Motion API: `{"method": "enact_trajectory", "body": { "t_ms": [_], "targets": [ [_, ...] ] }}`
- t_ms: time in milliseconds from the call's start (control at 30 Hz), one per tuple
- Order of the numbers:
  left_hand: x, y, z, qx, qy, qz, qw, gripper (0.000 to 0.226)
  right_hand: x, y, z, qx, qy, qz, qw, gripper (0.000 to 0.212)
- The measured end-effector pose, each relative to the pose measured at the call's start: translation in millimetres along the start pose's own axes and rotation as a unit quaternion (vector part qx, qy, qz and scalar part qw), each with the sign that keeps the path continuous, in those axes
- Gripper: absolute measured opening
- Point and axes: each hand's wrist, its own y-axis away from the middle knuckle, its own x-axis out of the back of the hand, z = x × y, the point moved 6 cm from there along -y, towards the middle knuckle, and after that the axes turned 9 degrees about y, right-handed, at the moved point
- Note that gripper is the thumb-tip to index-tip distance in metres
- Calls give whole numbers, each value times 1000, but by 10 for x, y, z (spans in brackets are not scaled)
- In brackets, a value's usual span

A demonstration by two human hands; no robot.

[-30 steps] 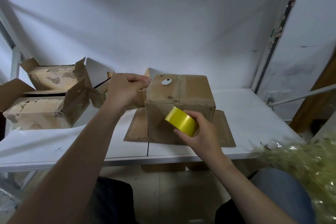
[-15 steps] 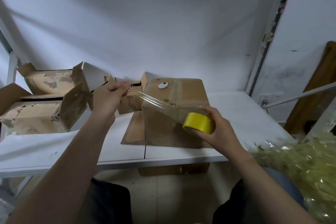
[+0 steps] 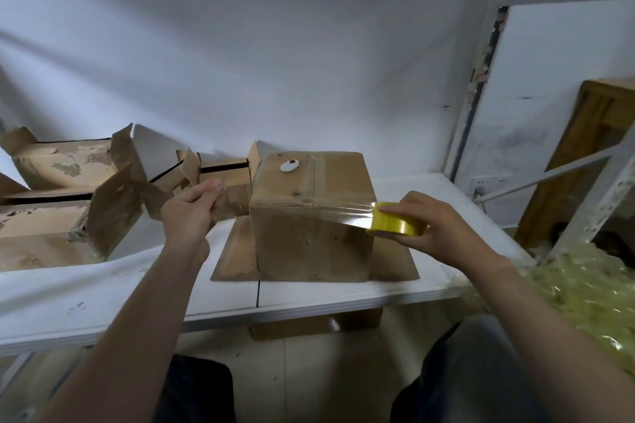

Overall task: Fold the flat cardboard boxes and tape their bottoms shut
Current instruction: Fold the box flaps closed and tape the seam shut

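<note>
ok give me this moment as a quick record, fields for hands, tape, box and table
box: folded, stands on flat cardboard, small white object on top
roll: yellow, in the grip of the right hand, right of the box
strip: clear, stretched across the box's front
left hand: pinches the strip's end, left of the box
table: white, open boxes at left

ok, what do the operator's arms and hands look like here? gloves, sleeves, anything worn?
No gloves: left hand and right hand are bare. No ring, watch or wristband shows on either. Left forearm and right forearm are bare down to the frame edge, with no sleeve in view. No markings visible.
</note>
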Motion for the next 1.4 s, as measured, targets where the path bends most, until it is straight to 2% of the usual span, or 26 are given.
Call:
{"method": "enact_trajectory", "body": {
  "t_ms": [100, 233, 367, 500, 600, 833, 1000, 1133, 1267, 1300, 1400],
  "targets": [
    [61, -34, -143, 19, -1, 12, 1000, 21, 56, -18, 94, 8, 10, 23, 1000, 52],
    [40, -36, -296, 27, 3, 19, 999, 22, 105, -101, 203, 6, 39, 8, 999, 51],
    [70, -66, -378, 22, -6, 68, 997, 21, 115, -201, 282, -16, 72, -45, 996, 38],
    [90, -113, -467, 17, -14, 77, 997, 16, 82, -217, 404, -53, 94, -96, 990, 41],
    [81, -140, -528, 23, -11, 73, 997, 3, 79, -196, 446, -55, 82, -94, 991, 41],
    [65, -204, -689, 51, 2, 55, 997, 2, -37, -199, 505, -45, 116, -84, 989, 41],
    [8, -262, -858, 81, 20, 41, 996, 23, -189, -236, 609, -46, 101, -85, 990, 39],
    [-110, -364, -950, 86, -3, 26, 996, 26, -361, -242, 656, -55, 74, -66, 994, 39],
    [-214, -420, -1123, 108, -13, 35, 994, 23, -439, -282, 633, -23, 65, -17, 997, 40],
    [-220, -432, -1131, 87, -30, 41, 995, 23, -449, -295, 629, -17, 66, -1, 998, 39],
    [-266, -446, -1029, -55, -158, 38, 985, 27, -498, -323, 630, -27, 60, 39, 997, 37]
  ]
}}
